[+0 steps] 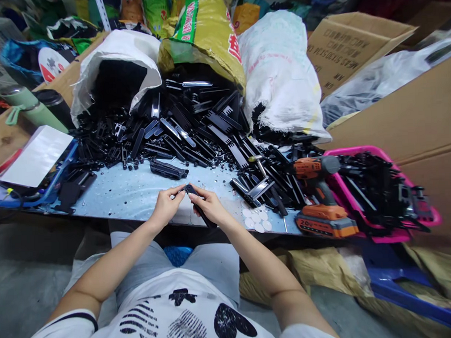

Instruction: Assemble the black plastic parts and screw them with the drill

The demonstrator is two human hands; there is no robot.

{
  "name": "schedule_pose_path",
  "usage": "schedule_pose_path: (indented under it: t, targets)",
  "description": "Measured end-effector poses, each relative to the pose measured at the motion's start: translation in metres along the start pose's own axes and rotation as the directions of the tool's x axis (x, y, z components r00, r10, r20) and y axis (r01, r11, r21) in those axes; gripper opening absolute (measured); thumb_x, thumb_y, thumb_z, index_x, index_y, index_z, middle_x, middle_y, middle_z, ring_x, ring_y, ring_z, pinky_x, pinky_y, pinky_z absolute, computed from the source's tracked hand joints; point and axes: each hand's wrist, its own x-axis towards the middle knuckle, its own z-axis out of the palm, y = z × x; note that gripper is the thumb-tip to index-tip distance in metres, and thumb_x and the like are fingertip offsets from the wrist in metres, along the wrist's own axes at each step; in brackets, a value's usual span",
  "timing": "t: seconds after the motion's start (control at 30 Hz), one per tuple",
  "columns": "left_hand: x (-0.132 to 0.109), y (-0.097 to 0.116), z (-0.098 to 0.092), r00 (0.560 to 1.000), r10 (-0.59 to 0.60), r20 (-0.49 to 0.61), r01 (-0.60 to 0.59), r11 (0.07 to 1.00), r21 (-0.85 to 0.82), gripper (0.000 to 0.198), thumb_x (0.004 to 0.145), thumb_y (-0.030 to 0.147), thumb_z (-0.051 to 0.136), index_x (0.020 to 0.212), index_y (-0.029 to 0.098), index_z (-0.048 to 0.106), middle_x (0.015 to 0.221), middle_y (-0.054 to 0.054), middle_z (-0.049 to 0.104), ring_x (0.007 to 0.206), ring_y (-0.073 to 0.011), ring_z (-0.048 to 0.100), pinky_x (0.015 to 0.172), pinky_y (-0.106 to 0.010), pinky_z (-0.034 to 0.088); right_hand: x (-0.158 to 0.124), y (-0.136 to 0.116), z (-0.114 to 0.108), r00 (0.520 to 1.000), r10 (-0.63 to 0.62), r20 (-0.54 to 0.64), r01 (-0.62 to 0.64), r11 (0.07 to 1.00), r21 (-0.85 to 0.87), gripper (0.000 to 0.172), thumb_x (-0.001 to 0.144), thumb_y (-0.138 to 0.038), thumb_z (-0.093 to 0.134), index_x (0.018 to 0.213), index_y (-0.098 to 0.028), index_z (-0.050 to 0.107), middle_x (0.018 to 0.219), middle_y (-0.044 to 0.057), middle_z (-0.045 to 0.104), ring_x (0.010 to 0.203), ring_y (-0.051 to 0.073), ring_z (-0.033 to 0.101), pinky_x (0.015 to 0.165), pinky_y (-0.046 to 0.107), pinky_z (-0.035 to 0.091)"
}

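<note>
In the head view, my right hand is closed around a long black plastic part, its rounded end pointing up and away from me. My left hand pinches at that same end, with thumb and forefinger together; whatever sits between these fingertips is too small to make out. Just beyond my hands lies another black assembled part on the light blue tabletop. Several round white stickers or discs lie at the table's front edge, right of my right hand.
Black parts spill from a white sack, a yellow-green sack and another white sack. An orange cordless drill stands beside a pink basket of black parts. A blue tray sits left.
</note>
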Motion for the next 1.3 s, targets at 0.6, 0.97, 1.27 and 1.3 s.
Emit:
schedule_pose_path:
  t: [0.6, 0.97, 1.27, 1.3]
  targets:
    - [-0.022, -0.008, 0.016, 0.889, 0.441, -0.122, -0.406, 0.884, 0.232, 0.036, 0.094, 0.031, 0.039, 0.121, 0.017, 0.058, 0.108, -0.012, 0.062, 0.097, -0.0188, 0.057, 0.088, -0.035, 0.046, -0.005, 0.04, 0.031, 0.858, -0.475, -0.196, 0.366, 0.832, -0.416, 0.059, 0.091, -0.051, 0.039, 0.144, -0.026, 0.033, 0.122, 0.01, 0.056, 0.098, 0.021, 0.057, 0.085, 0.035, 0.049]
    - [-0.022, -0.05, 0.0, 0.969, 0.227, 0.099, -0.237, 0.733, 0.637, 0.058, 0.078, 0.016, 0.052, 0.134, 0.015, 0.04, 0.129, -0.017, 0.049, 0.124, -0.0313, 0.042, 0.101, -0.049, 0.037, 0.05, -0.016, -0.149, 0.83, -0.499, -0.248, -0.153, 0.225, -0.962, 0.042, 0.095, -0.031, 0.037, 0.132, -0.013, 0.047, 0.117, 0.016, 0.055, 0.111, 0.025, 0.047, 0.094, 0.038, 0.04]
    - [0.002, -0.032, 0.005, 0.744, 0.18, 0.643, -0.664, 0.3, 0.685, 0.043, 0.085, 0.006, 0.039, 0.123, 0.018, 0.056, 0.094, -0.012, 0.064, 0.095, -0.0249, 0.057, 0.098, -0.055, 0.03, 0.104, -0.04, -0.284, 0.709, -0.361, -0.606, -0.609, 0.121, -0.784, 0.04, 0.094, -0.029, 0.036, 0.126, -0.009, 0.046, 0.118, 0.02, 0.05, 0.108, 0.028, 0.048, 0.086, 0.034, 0.039]
    - [0.003, -0.033, 0.007, 0.785, 0.174, 0.594, -0.617, 0.294, 0.73, 0.042, 0.087, 0.007, 0.039, 0.124, 0.016, 0.055, 0.092, -0.013, 0.064, 0.091, -0.0253, 0.057, 0.092, -0.051, 0.035, 0.113, -0.042, -0.292, 0.709, -0.341, -0.618, -0.617, 0.127, -0.777, 0.042, 0.094, -0.03, 0.035, 0.129, -0.009, 0.044, 0.119, 0.02, 0.05, 0.107, 0.027, 0.048, 0.087, 0.034, 0.038]
